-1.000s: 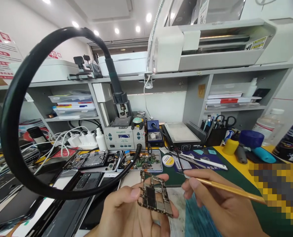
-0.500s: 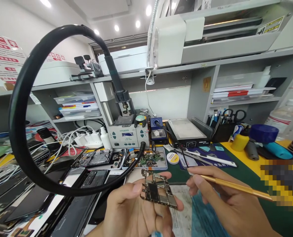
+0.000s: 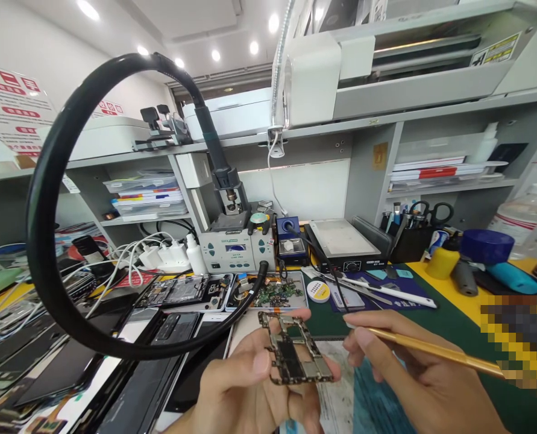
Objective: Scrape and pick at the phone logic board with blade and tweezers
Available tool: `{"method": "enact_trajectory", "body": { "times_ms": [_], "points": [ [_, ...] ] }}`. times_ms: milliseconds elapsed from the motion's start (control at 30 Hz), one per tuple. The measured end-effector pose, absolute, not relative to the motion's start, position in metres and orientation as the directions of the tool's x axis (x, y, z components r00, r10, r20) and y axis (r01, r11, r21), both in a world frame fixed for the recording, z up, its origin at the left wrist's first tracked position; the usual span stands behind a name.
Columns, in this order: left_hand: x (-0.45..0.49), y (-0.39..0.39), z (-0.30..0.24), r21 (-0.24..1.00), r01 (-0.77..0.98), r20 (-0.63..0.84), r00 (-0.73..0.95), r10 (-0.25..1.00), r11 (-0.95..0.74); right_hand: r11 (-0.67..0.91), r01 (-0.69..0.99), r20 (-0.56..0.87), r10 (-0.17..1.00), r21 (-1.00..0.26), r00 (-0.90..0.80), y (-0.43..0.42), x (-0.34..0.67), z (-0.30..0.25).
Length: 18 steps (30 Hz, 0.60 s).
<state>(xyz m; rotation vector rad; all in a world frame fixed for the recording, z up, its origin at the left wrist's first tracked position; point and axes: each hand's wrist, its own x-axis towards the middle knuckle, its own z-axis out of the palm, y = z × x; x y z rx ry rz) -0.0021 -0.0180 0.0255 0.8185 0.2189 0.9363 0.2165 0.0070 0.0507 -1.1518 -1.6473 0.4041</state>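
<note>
My left hand [image 3: 245,386] holds a small phone circuit board [image 3: 295,355] between the thumb and fingers, above the bench. The board has an open cut-out, a dark patch and silvery shields, and it lies tilted, facing up. My right hand [image 3: 413,367] grips a slim gold pen-shaped tool [image 3: 435,348] just right of the board. The tool's working tip is hidden by the fingers, so I cannot tell its kind. The two hands are apart, and the gold tool does not touch the board. Below them are a green mat [image 3: 458,325] and a blue cloth-like sheet [image 3: 376,398].
A thick black hose [image 3: 37,229] loops in front on the left from the hot-air station [image 3: 238,250]. Behind the hands are a tray of small boards [image 3: 279,292], a round tin [image 3: 317,292], tweezers [image 3: 363,289] and a heating plate [image 3: 345,238]. Phones [image 3: 137,361] cover the left side.
The circuit board has turned slightly in my left hand, showing more of its face, and the thumb has shifted along its edge. My right hand with the gold tool has barely moved.
</note>
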Motion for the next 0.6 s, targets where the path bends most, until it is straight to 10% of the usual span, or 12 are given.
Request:
{"method": "enact_trajectory", "body": {
  "times_ms": [600],
  "points": [
    [0.003, -0.031, 0.024, 0.852, -0.515, 0.155, 0.427, 0.891, 0.098, 0.347, 0.333, 0.347, 0.936, -0.877, -0.061, -0.008, 0.227, 0.04]
  ]
}}
